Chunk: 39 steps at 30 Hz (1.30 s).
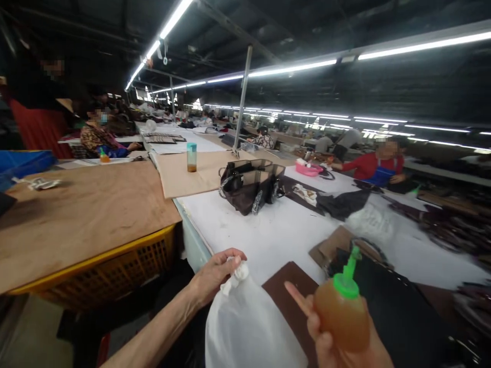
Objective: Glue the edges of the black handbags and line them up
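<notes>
My left hand (226, 263) pinches the gathered, knotted top of a white plastic bag (249, 322), which bulges below it at the table's near edge. In my right hand (322, 335) is a squeeze bottle (341, 314) of amber liquid with a green nozzle cap, held upright; the index finger points out to the left. Behind that hand lies a dark brown flat sheet (291, 286) on the white tabletop (238, 232). Beside the bottle, to the right, is a black bag-like piece (406, 306), partly hidden by my hand.
Dark handbags (249, 186) stand farther back on the table, near a lidded drinking bottle (192, 157) and a pink basket (309, 167). To the left, a brown board (92, 214) lies over a yellow crate (115, 271). Co-workers sit at left (102, 130) and right (378, 163).
</notes>
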### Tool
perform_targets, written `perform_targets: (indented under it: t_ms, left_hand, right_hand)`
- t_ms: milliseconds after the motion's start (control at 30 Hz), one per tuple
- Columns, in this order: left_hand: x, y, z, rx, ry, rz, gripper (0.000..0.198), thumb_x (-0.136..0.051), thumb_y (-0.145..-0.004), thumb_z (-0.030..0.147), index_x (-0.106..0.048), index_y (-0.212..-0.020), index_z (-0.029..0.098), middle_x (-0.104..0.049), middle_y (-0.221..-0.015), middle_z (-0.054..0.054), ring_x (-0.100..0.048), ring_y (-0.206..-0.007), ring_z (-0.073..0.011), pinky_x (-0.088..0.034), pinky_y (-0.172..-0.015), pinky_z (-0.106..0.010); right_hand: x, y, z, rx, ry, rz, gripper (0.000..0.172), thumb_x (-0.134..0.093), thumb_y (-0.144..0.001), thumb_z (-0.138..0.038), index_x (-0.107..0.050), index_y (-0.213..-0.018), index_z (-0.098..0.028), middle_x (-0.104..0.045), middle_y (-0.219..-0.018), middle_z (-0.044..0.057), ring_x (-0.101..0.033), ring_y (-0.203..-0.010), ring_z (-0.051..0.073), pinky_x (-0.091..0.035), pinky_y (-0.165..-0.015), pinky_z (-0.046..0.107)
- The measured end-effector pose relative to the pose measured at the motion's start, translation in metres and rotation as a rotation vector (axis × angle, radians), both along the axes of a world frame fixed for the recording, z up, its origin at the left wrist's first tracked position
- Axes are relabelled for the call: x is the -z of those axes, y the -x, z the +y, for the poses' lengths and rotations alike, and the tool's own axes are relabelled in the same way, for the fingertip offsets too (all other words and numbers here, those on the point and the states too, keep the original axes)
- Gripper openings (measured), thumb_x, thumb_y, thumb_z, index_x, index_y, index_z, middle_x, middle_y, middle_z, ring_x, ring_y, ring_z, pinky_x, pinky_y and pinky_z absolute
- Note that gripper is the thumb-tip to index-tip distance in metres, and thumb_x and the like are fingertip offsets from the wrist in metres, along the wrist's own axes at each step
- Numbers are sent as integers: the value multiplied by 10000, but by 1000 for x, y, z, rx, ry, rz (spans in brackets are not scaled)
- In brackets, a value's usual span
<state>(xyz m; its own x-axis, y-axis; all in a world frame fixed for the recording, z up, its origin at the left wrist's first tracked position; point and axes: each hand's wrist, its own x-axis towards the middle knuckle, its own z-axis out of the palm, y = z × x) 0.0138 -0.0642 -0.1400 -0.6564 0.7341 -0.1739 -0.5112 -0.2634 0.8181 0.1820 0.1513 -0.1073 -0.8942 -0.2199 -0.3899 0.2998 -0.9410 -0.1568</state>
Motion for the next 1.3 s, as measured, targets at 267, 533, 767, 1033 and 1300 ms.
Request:
perform_targets:
  t_ms: [267,533,767,1033,1300]
  left_hand:
    - [-17,-38,14,85,37,255,311,-563,-833,397,-515,-987,130,-549,-774,-18,-459,-641,-81,-328,-587,-205]
    - [-26,-66,20,99,-52,283,424,-693,-706,234,-440,-1041,179,-556,-860,-6,-498,-745,-113,-361,-659,-219]
    - [-36,-91,12,-144,518,645,541,-723,-553,137,-411,-989,206,-545,-901,-19,-517,-863,-198,-420,-743,-308]
    - [-16,-100,9,-212,945,1482,162,-427,-767,39,-516,-771,175,-568,-788,-37,-538,-749,-214,-428,-675,-343]
    - [-17,-83,4,-2,485,761,326,-465,-862,325,-487,-594,141,-421,-571,25,-392,-541,-93,-284,-506,-213]
  right_hand:
    - [7,6,-44,156,109,-72,462,-773,-676,-255,-620,-1013,22,-638,-1017,237,-602,-977,289,-528,-749,302]
    - [2,-5,-59,311,57,-141,336,-795,-643,-194,-686,-899,-5,-678,-913,199,-638,-872,312,-538,-738,366]
    - [14,-9,-54,448,60,-203,355,-812,-614,-191,-692,-917,-51,-674,-971,164,-615,-925,324,-527,-776,403]
    - [19,-10,-56,461,139,-249,339,-744,-708,-251,-677,-944,-17,-653,-994,213,-561,-1021,346,-512,-797,436]
    - [21,-6,-52,386,37,-270,345,-570,-851,-383,-698,-848,-63,-694,-768,142,-656,-735,243,-555,-629,335]
